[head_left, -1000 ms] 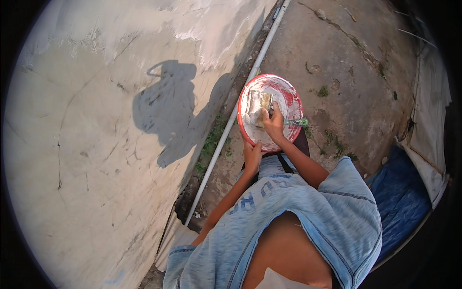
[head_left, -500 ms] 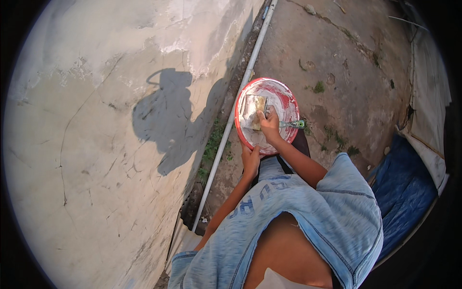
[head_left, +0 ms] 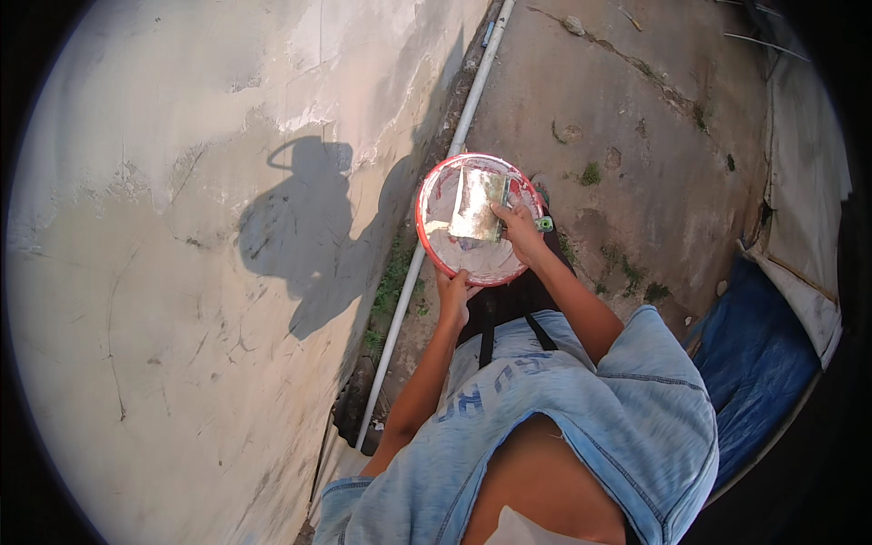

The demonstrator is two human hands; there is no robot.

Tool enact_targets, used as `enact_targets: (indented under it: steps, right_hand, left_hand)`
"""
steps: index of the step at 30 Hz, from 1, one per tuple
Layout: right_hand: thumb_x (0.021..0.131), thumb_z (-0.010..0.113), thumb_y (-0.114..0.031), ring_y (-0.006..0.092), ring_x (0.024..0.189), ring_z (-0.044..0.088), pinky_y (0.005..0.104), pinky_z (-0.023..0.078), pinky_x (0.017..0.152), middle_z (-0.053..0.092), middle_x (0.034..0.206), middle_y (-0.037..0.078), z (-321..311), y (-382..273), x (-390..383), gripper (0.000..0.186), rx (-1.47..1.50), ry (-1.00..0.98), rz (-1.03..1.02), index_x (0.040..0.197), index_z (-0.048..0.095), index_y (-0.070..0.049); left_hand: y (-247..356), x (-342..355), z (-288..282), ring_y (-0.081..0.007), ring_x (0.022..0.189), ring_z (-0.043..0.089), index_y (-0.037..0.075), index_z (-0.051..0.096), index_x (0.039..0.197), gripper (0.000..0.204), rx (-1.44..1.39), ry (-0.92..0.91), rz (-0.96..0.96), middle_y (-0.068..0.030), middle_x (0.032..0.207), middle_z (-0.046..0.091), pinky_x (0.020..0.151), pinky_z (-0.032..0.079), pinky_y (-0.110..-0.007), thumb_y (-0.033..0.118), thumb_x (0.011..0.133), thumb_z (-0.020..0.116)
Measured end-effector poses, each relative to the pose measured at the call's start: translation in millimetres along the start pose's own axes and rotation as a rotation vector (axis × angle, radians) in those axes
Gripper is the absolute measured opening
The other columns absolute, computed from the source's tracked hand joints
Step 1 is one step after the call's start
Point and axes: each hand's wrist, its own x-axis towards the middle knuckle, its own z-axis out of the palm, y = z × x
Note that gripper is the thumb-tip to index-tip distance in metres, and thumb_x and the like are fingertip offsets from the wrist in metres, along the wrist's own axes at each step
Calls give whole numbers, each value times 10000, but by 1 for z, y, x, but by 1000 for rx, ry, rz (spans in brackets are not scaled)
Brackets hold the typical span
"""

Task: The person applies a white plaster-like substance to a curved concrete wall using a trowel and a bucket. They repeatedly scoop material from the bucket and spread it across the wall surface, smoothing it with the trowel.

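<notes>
A round red basin [head_left: 421,222], smeared inside with white paste [head_left: 495,261], is held in front of my body. My left hand [head_left: 453,298] is closed on its near rim, thumb on top and fingers underneath. Over the basin, my right hand [head_left: 520,232] grips a wide putty knife [head_left: 479,205], thumb pressed against the blade. Light glints off the flat metal blade, which carries some smears. Only the green end of the handle shows, to the right of my right hand.
A pale, cracked wall [head_left: 182,300] rises on the left, with my shadow on it. A white pipe [head_left: 400,327] runs along its foot beside weeds [head_left: 389,291]. Stained concrete ground [head_left: 654,182] stretches right, toward a blue tarp [head_left: 758,350] and a grey sheet [head_left: 804,182].
The basin and my left hand have shifted slightly left. The putty knife has turned, so its blade catches more light and less of the green handle shows.
</notes>
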Motion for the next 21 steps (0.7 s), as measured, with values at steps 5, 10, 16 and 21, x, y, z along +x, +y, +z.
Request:
enact_targets:
  steps: [5,10,16,21]
  right_hand:
    - [956,575,-167,134,892,652,313,551,769,654,1028,34,-38,-7,43,292,-15,7,89,1226,553,-57]
    - [970,538,-101,164,1054,621,345,519,897,634,1172,62,-68,-31,70,339,148,-16,131,1303,523,-40]
    - [986,520,-77,103,1049,571,276,468,898,614,1196,37,-151,-57,131,373,-266,-83,-178,1350,468,-16]
    - [994,519,-104,91,996,593,280,481,876,628,1164,41,-205,-117,153,331,-80,2,-110,1310,494,-11]
  left_hand:
    - [-11,58,16,-307,1037,638,190,228,1488,741,32,75,-49,-169,1289,517,768,604,-431,-43,830,476]
    - [-29,121,51,-330,1021,641,193,251,1480,750,-2,207,-118,-169,1304,509,758,600,-469,-67,811,467]
    - [-9,149,120,-336,1051,624,156,289,1457,711,48,206,-42,-163,1279,521,755,591,-471,-79,808,462]
    - [4,199,164,-306,1097,602,117,294,1458,666,179,100,7,-147,1342,505,805,573,-435,-38,843,495]
